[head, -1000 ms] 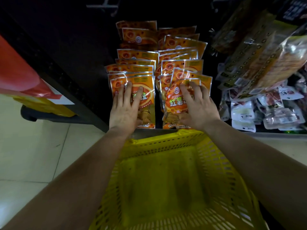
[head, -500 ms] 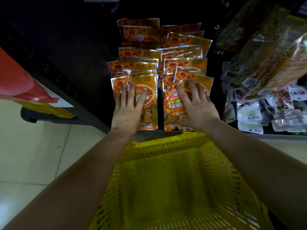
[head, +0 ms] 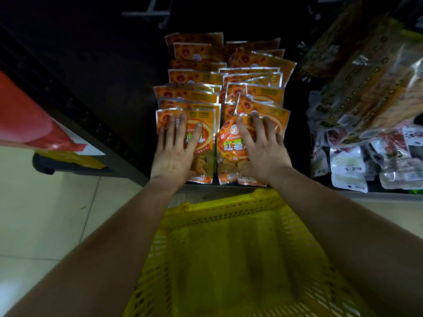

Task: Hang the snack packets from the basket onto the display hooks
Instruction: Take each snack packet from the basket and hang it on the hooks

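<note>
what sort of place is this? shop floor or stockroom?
Most likely a small shop's snack aisle. Identical orange snack packets hang in two overlapping rows, other bagged snacks hang beside them on the right, and a yellow plastic basket sits in front of them.

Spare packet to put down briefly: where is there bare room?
Free: the bare floor of the yellow basket, between the forearms, and the pale floor tiles left of it. Crowded: orange packets under the left hand and right hand, mixed packets at right.

Left hand (head: 175, 154) and right hand (head: 263, 152) press flat on the front orange snack packets (head: 229, 88), above a yellow basket (head: 229, 259).
</note>
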### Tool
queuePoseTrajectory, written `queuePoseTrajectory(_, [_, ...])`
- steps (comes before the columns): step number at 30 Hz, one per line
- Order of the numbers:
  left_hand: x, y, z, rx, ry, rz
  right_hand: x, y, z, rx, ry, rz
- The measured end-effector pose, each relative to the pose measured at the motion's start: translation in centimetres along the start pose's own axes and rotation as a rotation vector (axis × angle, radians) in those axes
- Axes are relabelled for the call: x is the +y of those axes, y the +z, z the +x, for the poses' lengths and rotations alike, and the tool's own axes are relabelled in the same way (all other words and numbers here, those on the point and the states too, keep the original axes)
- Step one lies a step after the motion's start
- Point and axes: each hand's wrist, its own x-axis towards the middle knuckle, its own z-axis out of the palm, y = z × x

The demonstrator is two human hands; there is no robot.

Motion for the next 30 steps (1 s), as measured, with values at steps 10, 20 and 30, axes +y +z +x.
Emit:
queuePoseTrajectory(10, [0.0,-2.9,-2.1,-0.022,-0.057,-0.166,0.9,-3.7,-1.3,0.01,-0.064,0.034])
queuePoseTrajectory(20, [1.5,-8.7,-4.6,0.022,-0.064,-0.232,0.3,-7.5,-4.9,0.11,-0.036,-0.007])
queuePoseTrajectory(30, [2.9,-11.1,-7.0,0.048,-0.034,-0.35,1.2,-8.8,-8.2,0.143,0.035,0.069])
